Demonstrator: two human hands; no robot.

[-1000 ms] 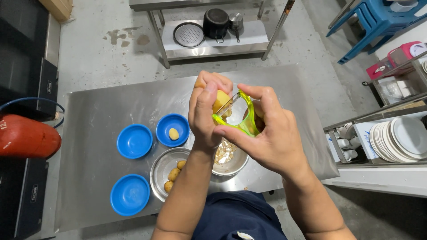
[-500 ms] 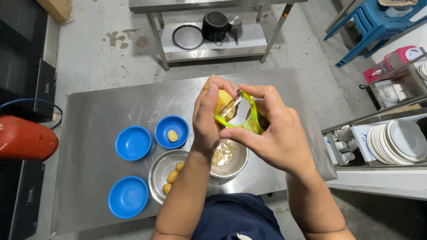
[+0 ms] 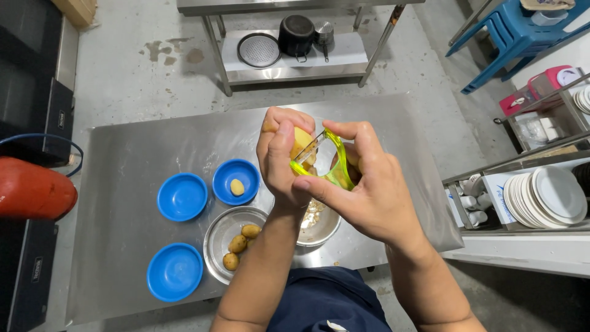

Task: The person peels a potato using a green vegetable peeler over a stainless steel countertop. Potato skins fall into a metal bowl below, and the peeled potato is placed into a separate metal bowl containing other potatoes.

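— Steel, that worktop (image 3: 141,141)?

— Yes, bare grey metal, and it carries everything. Beyond it stands a low shelf (image 3: 344,61) with a black pot (image 3: 297,34) and a round strainer (image 3: 259,50).

— And on the worktop itself?

— Two metal bowls near the front edge. The left one (image 3: 215,237) holds three small unpeeled potatoes (image 3: 241,243); the right one (image 3: 324,227), partly hidden under the wrists, holds pale peelings. Three blue bowls sit to the left: one (image 3: 182,197) beside another (image 3: 236,181) with a single peeled potato (image 3: 236,187) in it, and a third (image 3: 175,272) nearer the front.

— The hands?

— Together, raised above the metal bowls. The left hand (image 3: 279,157) is clamped around a yellow, partly peeled potato (image 3: 300,142). The right hand (image 3: 369,193) grips a lime-green peeler (image 3: 329,163), thumb along its lower edge, fingers curled over the top.

— Blade touching?

— It lies against the potato's exposed flesh, just beside the left thumb.
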